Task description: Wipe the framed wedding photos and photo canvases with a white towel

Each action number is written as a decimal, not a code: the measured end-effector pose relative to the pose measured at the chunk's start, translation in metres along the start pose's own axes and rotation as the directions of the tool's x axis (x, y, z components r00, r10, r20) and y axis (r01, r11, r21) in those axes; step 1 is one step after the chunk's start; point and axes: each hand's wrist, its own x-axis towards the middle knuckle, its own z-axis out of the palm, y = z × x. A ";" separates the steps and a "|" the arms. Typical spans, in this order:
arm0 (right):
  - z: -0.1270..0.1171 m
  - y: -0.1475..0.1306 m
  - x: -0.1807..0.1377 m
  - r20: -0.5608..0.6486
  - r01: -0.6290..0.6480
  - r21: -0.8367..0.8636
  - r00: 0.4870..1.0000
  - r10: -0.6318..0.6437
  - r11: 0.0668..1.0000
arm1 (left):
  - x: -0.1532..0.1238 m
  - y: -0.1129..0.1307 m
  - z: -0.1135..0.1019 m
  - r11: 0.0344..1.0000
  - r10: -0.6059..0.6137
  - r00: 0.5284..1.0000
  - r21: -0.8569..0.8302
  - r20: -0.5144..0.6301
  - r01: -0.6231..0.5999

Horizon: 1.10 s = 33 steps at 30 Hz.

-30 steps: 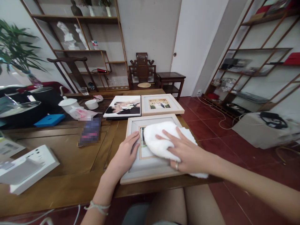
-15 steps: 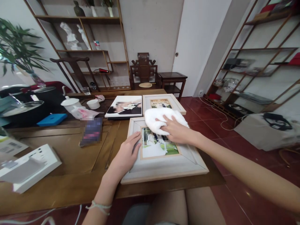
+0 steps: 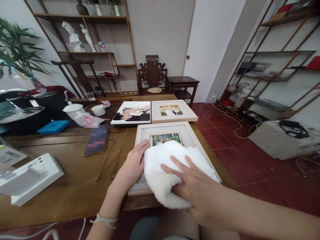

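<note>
The brown worktop (image 3: pixel 75 166) spreads under my left hand (image 3: pixel 133 161) and my right hand (image 3: pixel 197 181). A pale picture frame (image 3: pixel 175 129) lies on it, below both hands. Another frame (image 3: pixel 185 111) sits just ahead of them. A fluffy white cloth (image 3: pixel 157 170) covers much of the near one. My right hand holds the cloth, fingers spread on top. My left hand is open, resting on the left edge. A bit of photo (image 3: pixel 166 136) peeks out ahead of the cloth.
</note>
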 end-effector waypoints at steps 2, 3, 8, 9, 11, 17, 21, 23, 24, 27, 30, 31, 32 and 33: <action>0.004 0.013 0.011 -0.043 -0.059 -0.046 0.997 0.057 0.997 | 0.000 0.002 -0.001 1.000 0.010 1.000 -0.005 -0.004 -0.010; 0.005 0.021 0.018 -0.074 -0.102 -0.076 0.993 0.097 0.992 | 0.000 0.003 -0.001 1.000 0.006 1.000 -0.005 -0.011 -0.006; -0.003 0.068 0.061 -0.266 -0.282 -0.222 0.938 0.220 0.933 | 0.000 0.003 0.000 0.999 -0.039 0.999 0.004 -0.019 0.039; -0.006 0.076 0.070 -0.289 -0.284 -0.240 0.934 0.211 0.928 | 0.000 0.003 0.000 0.999 -0.042 0.999 0.003 -0.016 0.042; -0.012 0.086 0.088 -0.301 -0.259 -0.269 0.938 0.174 0.928 | -0.001 0.004 -0.001 0.999 -0.041 0.999 -0.006 -0.017 0.041; -0.023 0.086 0.130 -0.202 -0.076 -0.317 0.979 0.011 0.946 | -0.004 0.011 -0.005 0.995 -0.050 0.994 -0.092 -0.102 0.041; -0.019 0.066 0.138 -0.149 -0.029 -0.329 0.989 -0.021 0.944 | -0.004 0.009 -0.002 0.993 -0.039 0.974 -0.117 -0.223 0.013; -0.017 0.053 0.132 -0.113 -0.029 -0.311 0.994 -0.007 0.950 | -0.004 0.008 0.000 0.993 -0.032 0.973 -0.117 -0.230 0.005; -0.016 0.045 0.126 -0.091 -0.020 -0.294 0.996 -0.007 0.956 | -0.005 0.008 0.000 0.993 -0.038 0.973 -0.119 -0.226 0.011; -0.017 0.026 0.103 -0.024 0.052 -0.241 0.998 -0.060 0.969 | -0.007 0.009 -0.001 0.990 -0.059 0.975 -0.137 -0.216 0.030; -0.018 0.011 0.076 0.017 0.149 -0.162 0.989 -0.148 0.975 | -0.009 0.009 -0.003 0.986 -0.061 0.970 -0.167 -0.236 0.022; -0.018 0.008 0.066 0.030 0.182 -0.128 0.983 -0.180 0.975 | -0.009 0.009 -0.004 0.985 -0.070 0.968 -0.170 -0.242 0.029; -0.018 0.005 0.057 0.040 0.208 -0.099 0.978 -0.204 0.973 | -0.009 0.009 -0.004 0.985 -0.083 0.966 -0.166 -0.244 0.043; -0.016 0.004 0.047 0.049 0.223 -0.081 0.974 -0.219 0.971 | -0.009 0.009 -0.004 0.986 -0.096 0.968 -0.154 -0.234 0.060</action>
